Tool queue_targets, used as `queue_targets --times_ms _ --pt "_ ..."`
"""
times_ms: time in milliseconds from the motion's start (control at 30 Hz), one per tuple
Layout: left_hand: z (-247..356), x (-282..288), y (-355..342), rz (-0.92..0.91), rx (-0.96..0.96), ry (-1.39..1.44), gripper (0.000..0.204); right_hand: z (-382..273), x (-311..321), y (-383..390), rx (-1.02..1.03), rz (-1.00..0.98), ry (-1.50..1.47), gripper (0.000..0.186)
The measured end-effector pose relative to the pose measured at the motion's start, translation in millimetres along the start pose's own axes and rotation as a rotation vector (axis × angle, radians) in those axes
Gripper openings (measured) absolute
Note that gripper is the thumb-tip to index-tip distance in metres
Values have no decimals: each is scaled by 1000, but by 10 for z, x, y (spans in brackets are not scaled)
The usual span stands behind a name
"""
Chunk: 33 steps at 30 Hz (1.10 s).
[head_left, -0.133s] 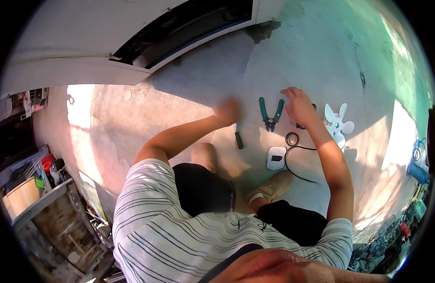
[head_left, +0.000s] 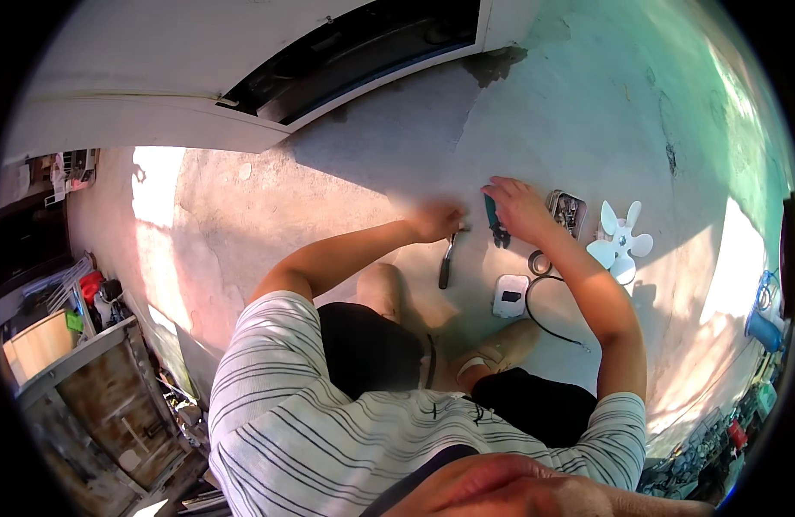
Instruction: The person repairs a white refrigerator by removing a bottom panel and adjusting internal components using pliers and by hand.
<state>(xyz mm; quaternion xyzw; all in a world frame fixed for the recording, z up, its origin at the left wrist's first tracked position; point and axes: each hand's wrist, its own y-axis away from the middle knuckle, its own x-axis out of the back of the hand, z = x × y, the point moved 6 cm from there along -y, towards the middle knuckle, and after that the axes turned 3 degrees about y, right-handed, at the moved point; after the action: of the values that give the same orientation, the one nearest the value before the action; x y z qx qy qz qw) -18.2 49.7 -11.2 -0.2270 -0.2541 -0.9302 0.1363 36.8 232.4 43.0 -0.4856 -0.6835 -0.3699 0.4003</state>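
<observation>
My left hand (head_left: 436,220), blurred, hovers at the head of a metal tool with a dark handle (head_left: 445,272); I cannot tell whether it touches it. My right hand (head_left: 522,209) lies over the green-handled pliers (head_left: 498,224), fingers extended and slightly bent at the handles, partly hiding them. Just right of that hand sit a tin of small metal parts (head_left: 570,208) and a white five-bladed fan (head_left: 621,243). Nearer my body are a black tape roll (head_left: 538,264), a white rectangular item with a dark patch (head_left: 510,295) and a black cable (head_left: 548,327).
I sit on a concrete floor (head_left: 328,198). A white panel with a dark recess (head_left: 156,86) borders the upper left. A wooden frame and clutter (head_left: 87,396) are at left. Piled items (head_left: 742,414) and a blue object (head_left: 763,319) line the right side.
My left hand has moved right and down toward the dark-handled tool. My right hand has shifted left and down onto the green pliers, uncovering more of the parts tin.
</observation>
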Motion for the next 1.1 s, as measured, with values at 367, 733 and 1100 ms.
queue_targets --times_ms 367,733,1100 --pt "-70 2747 490 862 -206 1557 30 105 619 -538 -198 225 -271 38" --pt "259 3400 929 880 -624 1894 26 -201 1701 -2586 -281 375 -1948 67" --pt "274 3379 807 887 -632 1829 55 6 1781 -2987 -255 571 -2094 39"
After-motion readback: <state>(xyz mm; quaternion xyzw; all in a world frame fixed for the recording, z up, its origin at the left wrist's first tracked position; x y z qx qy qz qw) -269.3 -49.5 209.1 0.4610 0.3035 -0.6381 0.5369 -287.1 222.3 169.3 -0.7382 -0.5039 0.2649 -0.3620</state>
